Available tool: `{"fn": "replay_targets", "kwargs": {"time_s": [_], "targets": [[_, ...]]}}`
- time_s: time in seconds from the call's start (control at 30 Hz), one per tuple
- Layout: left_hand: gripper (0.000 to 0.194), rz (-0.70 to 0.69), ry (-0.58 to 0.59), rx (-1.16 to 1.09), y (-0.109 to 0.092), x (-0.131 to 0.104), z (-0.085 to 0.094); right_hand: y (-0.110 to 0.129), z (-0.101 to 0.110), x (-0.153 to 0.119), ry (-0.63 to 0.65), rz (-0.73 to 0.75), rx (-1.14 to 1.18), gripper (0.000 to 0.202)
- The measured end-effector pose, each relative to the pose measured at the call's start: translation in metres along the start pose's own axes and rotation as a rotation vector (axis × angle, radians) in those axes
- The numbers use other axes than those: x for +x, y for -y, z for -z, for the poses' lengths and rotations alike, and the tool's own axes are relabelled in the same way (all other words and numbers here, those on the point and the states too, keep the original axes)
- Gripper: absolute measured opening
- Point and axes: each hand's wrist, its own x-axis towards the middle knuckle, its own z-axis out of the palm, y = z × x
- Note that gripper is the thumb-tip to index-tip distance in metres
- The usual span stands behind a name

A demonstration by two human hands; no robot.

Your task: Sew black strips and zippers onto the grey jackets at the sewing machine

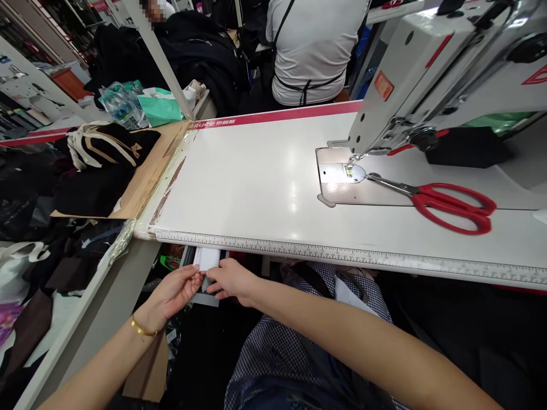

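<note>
A small stack of folded white material [208, 259], paper or cloth, lies in a narrow grey drawer [207, 300] pulled out beneath the table's front edge. My left hand [179, 290], with a gold bangle at the wrist, pinches the near left corner of the stack. From the right, my right hand [233, 280] reaches in with curled fingers closed on the stack's near right corner. Their fingertips are close together, and part of the drawer's inside is hidden under the tabletop.
On the white sewing table [248, 188] stands a sewing machine [401, 85]. Red-handled scissors [453, 208] lie by its needle plate. A ruler strip [299, 249] runs along the front edge. Dark fabric [98, 182] is piled at left. A person in a white shirt [316, 51] sits beyond.
</note>
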Motion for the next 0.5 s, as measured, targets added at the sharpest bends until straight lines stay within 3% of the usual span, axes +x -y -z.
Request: {"fn": "replay_targets", "kwargs": {"time_s": [0.1, 0.2, 0.33, 0.5], "targets": [[0.013, 0.051, 0.035, -0.025, 0.0, -0.001, 0.006, 0.008, 0.0, 0.012, 0.023, -0.1, -0.005, 0.025], [0.008, 0.005, 0.069, 0.119, 0.0, -0.003, 0.01, 0.012, -0.003, 0.021, -0.057, -0.152, -0.027, 0.032], [0.025, -0.173, -0.009, 0.431, 0.001, -0.012, 0.012, 0.008, -0.008, 0.026, -0.126, -0.143, -0.006, 0.032], [0.044, -0.227, -0.037, 0.377, 0.008, -0.017, 0.018, 0.001, -0.009, 0.025, -0.109, -0.107, 0.1, 0.025]]}}
